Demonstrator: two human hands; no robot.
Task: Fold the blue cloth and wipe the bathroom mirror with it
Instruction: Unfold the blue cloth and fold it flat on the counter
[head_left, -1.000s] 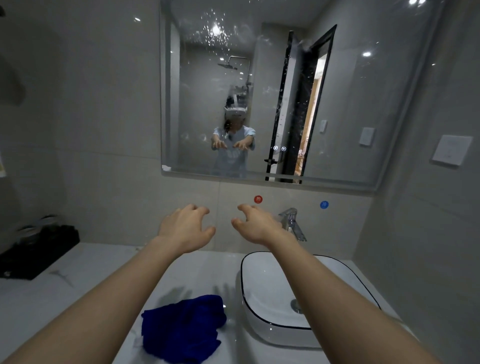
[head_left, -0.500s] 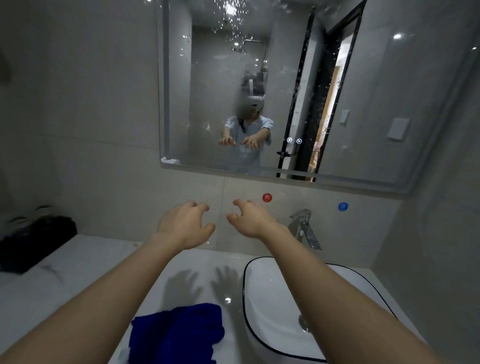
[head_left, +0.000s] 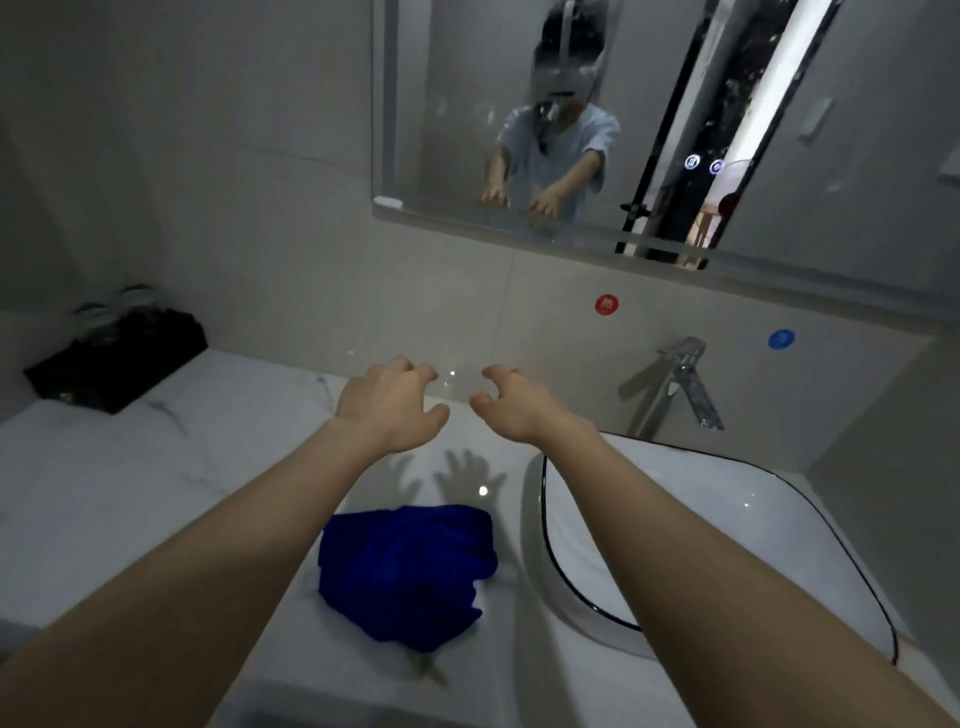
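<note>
A crumpled blue cloth (head_left: 408, 571) lies on the white marble counter (head_left: 156, 478), just left of the basin. Both my arms stretch out above it. My left hand (head_left: 389, 402) and my right hand (head_left: 511, 402) hover side by side over the counter, beyond the cloth, with fingers loosely curled and nothing in them. Neither hand touches the cloth. The wall mirror (head_left: 649, 130) hangs above, spotted with water marks, and shows a person's reflection reaching forward.
A white basin with a black rim (head_left: 701, 545) sits on the right of the counter, with a chrome tap (head_left: 680, 384) behind it. A black tray with glass jars (head_left: 114, 358) stands at the back left. Red and blue round stickers mark the wall tiles.
The view has tilted downward, so the cloth and counter sit higher in frame and less mirror shows. Both hands have lowered toward the counter, still held apart and holding nothing.
</note>
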